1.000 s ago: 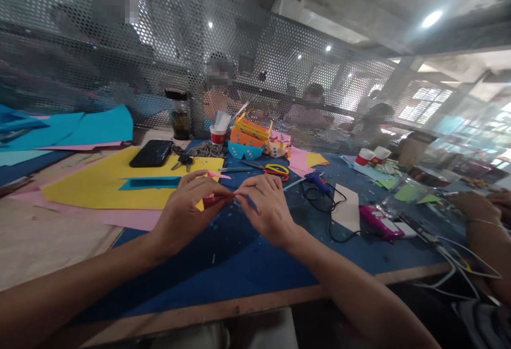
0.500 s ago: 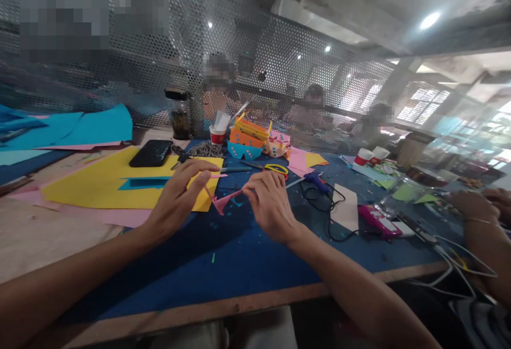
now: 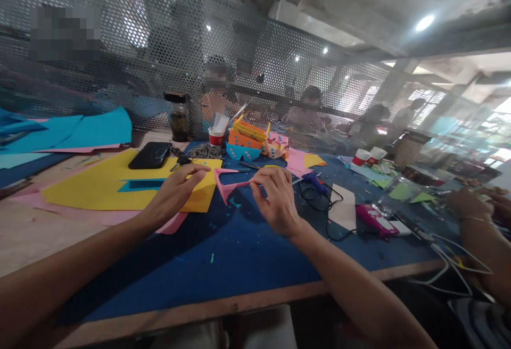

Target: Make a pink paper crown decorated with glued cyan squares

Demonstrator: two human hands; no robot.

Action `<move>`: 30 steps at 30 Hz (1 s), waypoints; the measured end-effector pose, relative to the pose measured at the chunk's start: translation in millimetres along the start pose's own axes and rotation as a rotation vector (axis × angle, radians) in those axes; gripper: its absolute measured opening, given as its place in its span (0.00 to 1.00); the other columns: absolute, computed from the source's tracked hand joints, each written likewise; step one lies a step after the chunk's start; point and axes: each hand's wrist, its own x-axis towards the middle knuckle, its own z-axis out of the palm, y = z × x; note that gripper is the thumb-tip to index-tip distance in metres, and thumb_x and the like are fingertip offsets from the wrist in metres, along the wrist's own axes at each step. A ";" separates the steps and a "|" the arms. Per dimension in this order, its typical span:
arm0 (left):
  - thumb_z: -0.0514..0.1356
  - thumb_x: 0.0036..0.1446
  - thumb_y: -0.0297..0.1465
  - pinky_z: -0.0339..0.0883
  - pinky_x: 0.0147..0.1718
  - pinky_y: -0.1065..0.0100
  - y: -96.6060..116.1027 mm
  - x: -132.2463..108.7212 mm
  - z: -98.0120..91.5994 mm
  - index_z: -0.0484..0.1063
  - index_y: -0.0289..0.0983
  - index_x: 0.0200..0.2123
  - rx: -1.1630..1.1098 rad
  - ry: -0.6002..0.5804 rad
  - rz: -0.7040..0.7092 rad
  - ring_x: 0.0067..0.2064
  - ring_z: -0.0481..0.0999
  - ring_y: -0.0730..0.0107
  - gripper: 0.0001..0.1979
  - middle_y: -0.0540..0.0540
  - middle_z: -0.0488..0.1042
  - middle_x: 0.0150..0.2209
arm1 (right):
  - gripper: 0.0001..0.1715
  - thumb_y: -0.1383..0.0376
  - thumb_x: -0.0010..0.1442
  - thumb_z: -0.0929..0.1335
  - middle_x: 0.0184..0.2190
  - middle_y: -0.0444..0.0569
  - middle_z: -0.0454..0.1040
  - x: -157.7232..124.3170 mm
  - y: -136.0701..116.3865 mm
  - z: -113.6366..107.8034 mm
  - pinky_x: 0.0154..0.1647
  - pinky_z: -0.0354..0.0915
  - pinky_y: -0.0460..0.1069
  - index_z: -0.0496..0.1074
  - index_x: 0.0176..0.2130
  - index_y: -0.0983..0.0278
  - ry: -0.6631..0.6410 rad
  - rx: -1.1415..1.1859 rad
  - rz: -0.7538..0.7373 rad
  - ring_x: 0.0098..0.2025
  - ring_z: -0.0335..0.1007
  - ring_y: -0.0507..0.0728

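Note:
My right hand pinches one end of a folded pink paper cut-out, shaped like a paper spectacle frame with arms. The cut-out is held up over the blue table top, its far part pointing left. My left hand is just left of it, fingers stretched out, apart from the cut-out and holding nothing. Under and behind that hand lie a yellow sheet and a blue paper piece with a slot. Scissors lie partly hidden behind my right hand.
Decorated paper glasses stand at the back beside a paper cup and a jar. A phone lies on the yellow sheet. Right are a glue gun with its cord, a magenta device and a co-worker's hand.
My left hand has drawn back from the pink cut-out, moving slightly left. My right hand has shifted a little right, still gripping it, and the cut-out now shows more fully.

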 end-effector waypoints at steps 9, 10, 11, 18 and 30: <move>0.59 0.58 0.51 0.70 0.53 0.53 -5.9 2.2 1.9 0.73 0.40 0.55 -0.323 -0.137 -0.186 0.52 0.78 0.52 0.28 0.40 0.72 0.60 | 0.05 0.68 0.69 0.65 0.42 0.48 0.76 -1.9 -6.1 -3.9 0.55 0.59 0.57 0.69 0.45 0.60 -0.008 0.012 -0.064 0.45 0.70 0.56; 0.60 0.58 0.51 0.71 0.52 0.54 -5.5 2.0 2.3 0.73 0.40 0.55 -0.329 -0.159 -0.187 0.50 0.78 0.53 0.28 0.40 0.73 0.58 | 0.05 0.68 0.69 0.65 0.42 0.48 0.76 -2.1 -6.4 -3.6 0.55 0.59 0.57 0.69 0.45 0.60 -0.011 0.013 -0.070 0.45 0.70 0.56; 0.60 0.58 0.50 0.72 0.51 0.55 -5.4 2.1 2.6 0.74 0.40 0.55 -0.332 -0.178 -0.187 0.49 0.79 0.54 0.27 0.40 0.75 0.57 | 0.05 0.68 0.70 0.65 0.42 0.48 0.76 -2.4 -6.5 -3.3 0.55 0.59 0.56 0.69 0.45 0.60 -0.013 0.013 -0.075 0.45 0.70 0.56; 0.62 0.56 0.50 0.73 0.45 0.58 -12.1 8.7 4.3 0.75 0.38 0.50 -0.294 -0.171 -0.180 0.42 0.80 0.58 0.26 0.42 0.78 0.46 | 0.04 0.68 0.70 0.65 0.42 0.49 0.76 -4.9 -5.2 -0.8 0.56 0.59 0.56 0.69 0.45 0.61 -0.019 0.009 -0.089 0.46 0.70 0.56; 0.68 0.49 0.44 0.70 0.38 0.64 -2.9 4.9 -1.7 0.79 0.36 0.37 -0.258 -0.101 -0.112 0.34 0.76 0.65 0.18 0.46 0.78 0.32 | 0.08 0.66 0.69 0.64 0.42 0.50 0.76 -4.9 -5.2 -1.9 0.58 0.59 0.57 0.74 0.43 0.61 -0.068 0.212 0.017 0.47 0.71 0.56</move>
